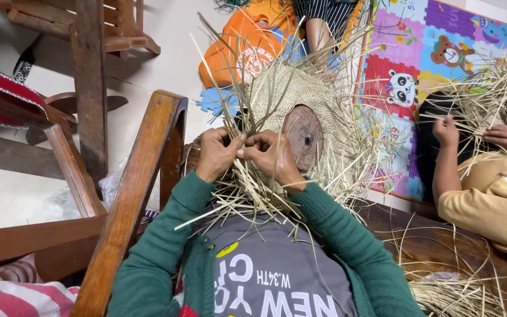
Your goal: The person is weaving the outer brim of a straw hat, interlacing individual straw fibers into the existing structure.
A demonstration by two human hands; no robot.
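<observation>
A round woven straw piece [300, 94] with many loose strands sits over a round wooden form [304, 136] in front of me. My left hand [217, 152] and my right hand [271, 155] meet at its near edge, each pinching thin straw strands [253, 194] between the fingers. Green sleeves cover both my arms. Loose strands fan out below and to the sides of my hands.
A wooden chair frame [142, 182] stands at my left, with more wooden furniture [89, 76] behind. Another person at the right [494, 199] in a yellow top works straw [488, 100] with both hands. A colourful puzzle mat [418, 53] lies ahead; an orange bag [247, 47] sits beyond.
</observation>
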